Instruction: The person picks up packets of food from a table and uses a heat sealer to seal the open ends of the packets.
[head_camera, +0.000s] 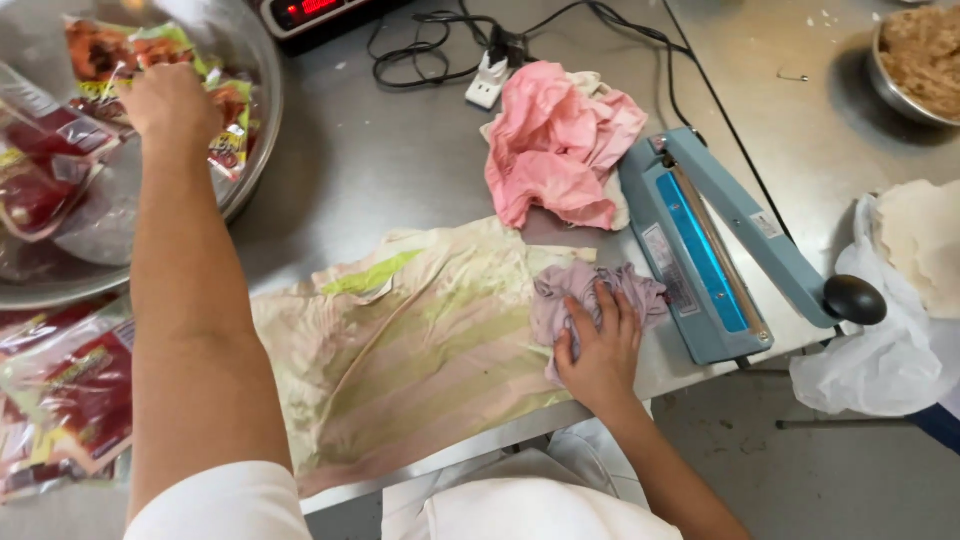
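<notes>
Mauve rag: a crumpled mauve rag (590, 295) lies on the steel desk (400, 150), at the right edge of a stained striped cloth (420, 340) and just left of the heat sealer.
Right hand: the right hand (598, 350) rests flat on the mauve rag, fingers spread and pressing on it, not pinching.
Left hand: the left hand (168, 98) reaches into a large metal bowl (250, 150) at the desk's far left, fingers curled down among the packets; whether it grips one cannot be told.
Packets: clear sealed packets (40, 180) with red contents and green-yellow labels fill the bowl; more of the same packets (70, 390) lie flat on the desk below it.
Heat sealer: a blue heat sealer (710, 250) with a black knob stands with its arm raised, touching the rag's right side.
Pink cloth: a bunched pink cloth (560, 150) sits behind the rag, near the sealer's hinge.
Far edge: a scale with red digits (310, 15) and a black cable (450, 50).
Right side: a white plastic bag (880, 350), and a bowl of shredded brown food (925, 60).
</notes>
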